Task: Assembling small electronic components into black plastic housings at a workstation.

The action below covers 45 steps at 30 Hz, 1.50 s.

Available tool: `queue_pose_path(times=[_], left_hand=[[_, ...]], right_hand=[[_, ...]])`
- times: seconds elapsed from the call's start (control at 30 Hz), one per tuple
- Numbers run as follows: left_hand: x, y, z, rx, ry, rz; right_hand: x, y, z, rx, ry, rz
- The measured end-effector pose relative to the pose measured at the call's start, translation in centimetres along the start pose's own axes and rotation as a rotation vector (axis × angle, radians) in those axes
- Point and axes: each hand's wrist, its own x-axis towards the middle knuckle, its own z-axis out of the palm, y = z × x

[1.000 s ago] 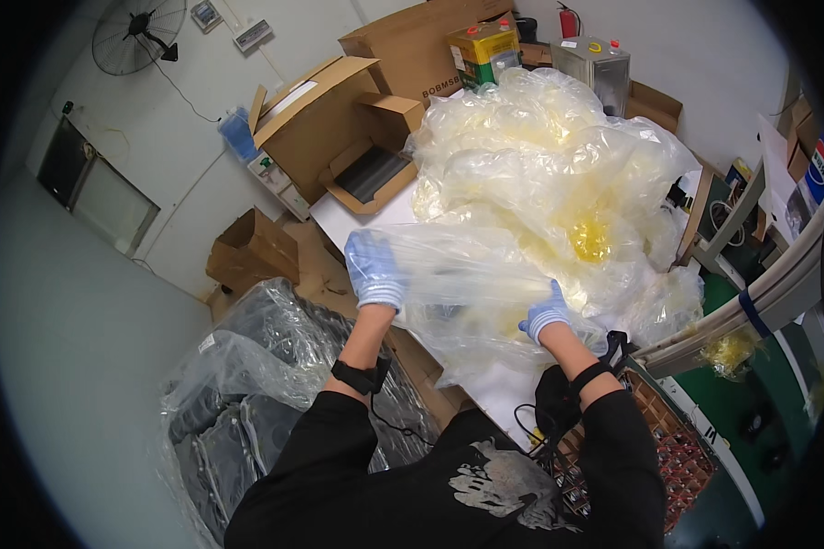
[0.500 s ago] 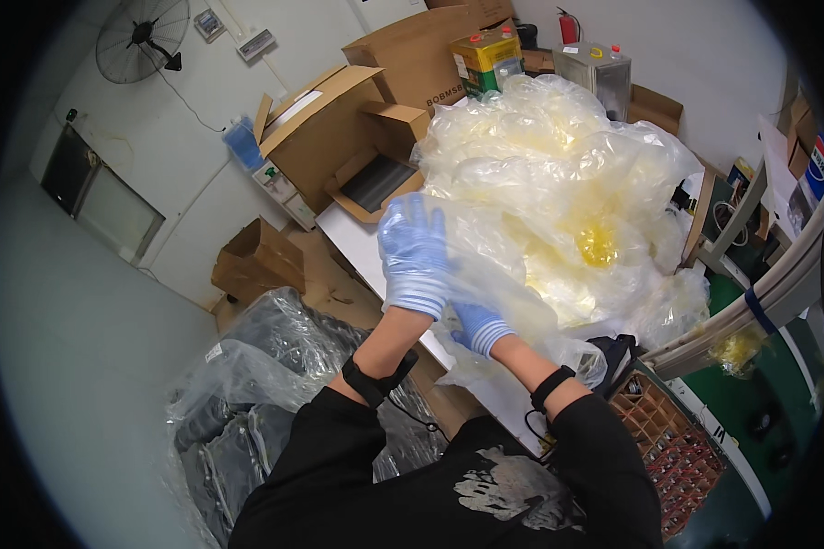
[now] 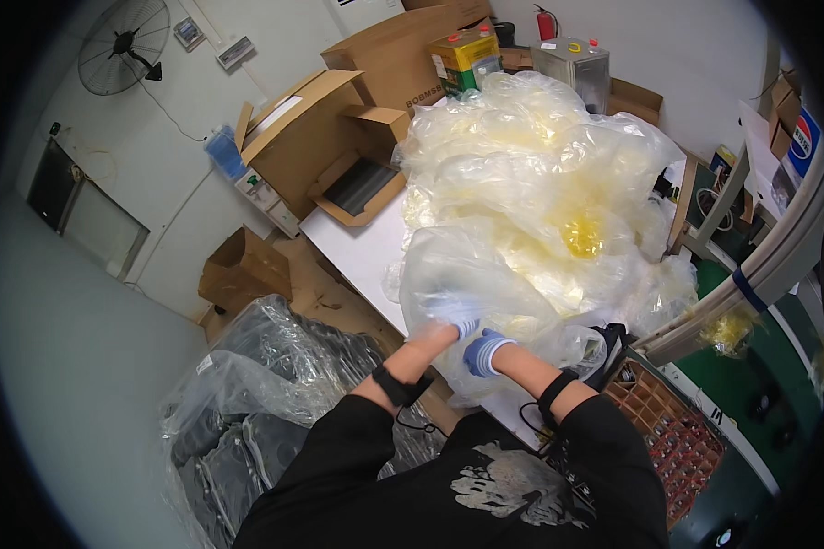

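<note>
A large heap of thin clear plastic bags (image 3: 522, 174), tinted yellow in places, covers much of the white table. At the heap's near side, a puffed-out translucent bag (image 3: 458, 265) lies before me. My left hand (image 3: 453, 320), in a pale blue glove with a striped cuff, is at that bag's near end; film and blur hide its fingers. Close beside it on the right, my right hand (image 3: 481, 355), in a blue glove, has its fingers curled closed on the near edge of the bag.
An open cardboard box (image 3: 311, 137) stands on the white table (image 3: 348, 252) at the left. Metal cans (image 3: 572, 73) stand behind the heap. Plastic-wrapped dark goods (image 3: 275, 393) sit at lower left. A partitioned crate (image 3: 659, 439) and a curved pale rail (image 3: 742, 293) are at right.
My left hand has come down from the raised, spread position toward me and is now largely under film. The bag has billowed up in front. My right hand has shifted slightly down.
</note>
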Motion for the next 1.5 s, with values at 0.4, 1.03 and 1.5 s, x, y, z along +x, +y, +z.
queue_pose_path(times=[0.4,1.03,1.5], left_hand=[[5.7,-10.0,7.8,0.074,0.269,0.123],[-4.9,-5.8,-7.3,-1.588,-0.117,0.244],[-10.7,-4.1,-13.1,-0.441,0.264,0.672]], right_hand=[[-3.0,-0.9,1.1,-0.096,0.237,-0.11],[-3.3,5.0,1.1,-0.036,0.518,0.329],[-4.7,13.9,-6.2,-2.284,0.565,1.566]])
